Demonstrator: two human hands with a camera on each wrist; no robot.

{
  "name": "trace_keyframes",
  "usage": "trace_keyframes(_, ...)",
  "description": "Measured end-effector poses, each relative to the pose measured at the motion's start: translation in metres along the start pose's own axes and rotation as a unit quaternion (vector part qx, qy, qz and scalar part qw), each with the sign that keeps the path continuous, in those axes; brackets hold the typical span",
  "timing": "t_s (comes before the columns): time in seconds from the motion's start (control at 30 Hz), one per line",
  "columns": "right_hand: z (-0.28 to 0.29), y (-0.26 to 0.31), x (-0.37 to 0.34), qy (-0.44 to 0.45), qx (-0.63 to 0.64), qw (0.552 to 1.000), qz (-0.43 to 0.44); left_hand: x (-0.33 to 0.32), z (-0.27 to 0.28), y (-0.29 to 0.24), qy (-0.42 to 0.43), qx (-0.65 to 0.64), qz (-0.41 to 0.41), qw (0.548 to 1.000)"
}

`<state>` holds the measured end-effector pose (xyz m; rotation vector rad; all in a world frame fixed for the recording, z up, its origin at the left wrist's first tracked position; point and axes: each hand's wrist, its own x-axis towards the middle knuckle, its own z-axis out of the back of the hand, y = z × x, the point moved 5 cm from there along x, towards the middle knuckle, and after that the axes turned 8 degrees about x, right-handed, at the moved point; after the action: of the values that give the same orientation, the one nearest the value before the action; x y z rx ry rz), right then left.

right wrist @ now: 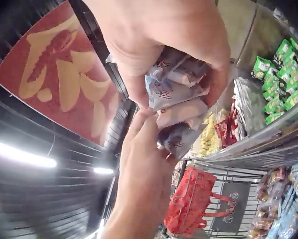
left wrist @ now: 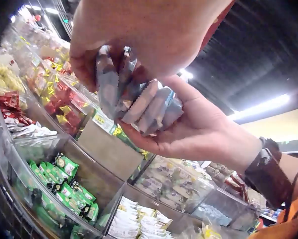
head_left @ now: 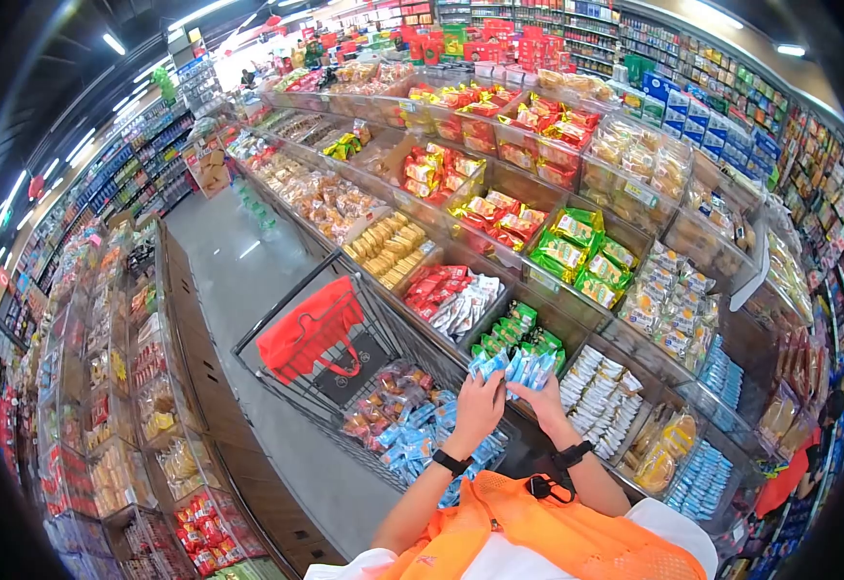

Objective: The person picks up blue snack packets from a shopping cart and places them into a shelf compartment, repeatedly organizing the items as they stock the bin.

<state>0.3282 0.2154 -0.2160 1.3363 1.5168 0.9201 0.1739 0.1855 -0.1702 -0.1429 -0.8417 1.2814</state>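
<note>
While I work through the head view, I have both hands grasping one bundle: the left hand (head_left: 478, 404) and the right hand (head_left: 540, 401) curl their fingers around several small, light-blue plastic-wrapped packets (head_left: 532, 368). The bundle is up in front of me, by the near edge of the bin of shiny green packets (head_left: 518, 331), with the bin of slim white packets (head_left: 598, 401) to the right. To the left stands a dark metal wire shopping cart (head_left: 375, 350) with a red fabric bag (head_left: 311, 329) at its far end and a heap of similar blue packets (head_left: 420, 447) at its near end.

I judge the step in hand to be gathering and squaring the bundle; I cannot tell which way it is headed. The next move, I think, calls for even pressure from both hands, so no slippery wrapper slides out, and clearance over the bin walls.
</note>
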Motion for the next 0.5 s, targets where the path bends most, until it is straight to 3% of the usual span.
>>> trace_keyframes(0.23, -0.001, 0.001, 0.000, -0.005, -0.031, 0.999, 0.044, -0.003, 0.005, -0.007, -0.019, 0.038, -0.026, 0.999)
trace_keyframes(0.33, 0.004, -0.009, -0.002, -0.042, -0.013, 0.999, -0.009, -0.001, 0.006, -0.013, -0.030, 0.029, -0.035, 0.999)
trace_keyframes(0.43, 0.001, -0.007, -0.008, -0.022, 0.102, 0.990, -0.096, -0.005, 0.011, -0.015, -0.056, 0.042, -0.046, 0.996)
trace_keyframes(0.5, -0.001, 0.001, -0.012, -0.010, 0.085, 0.992, -0.096, -0.009, 0.008, -0.014, -0.061, 0.043, -0.025, 0.997)
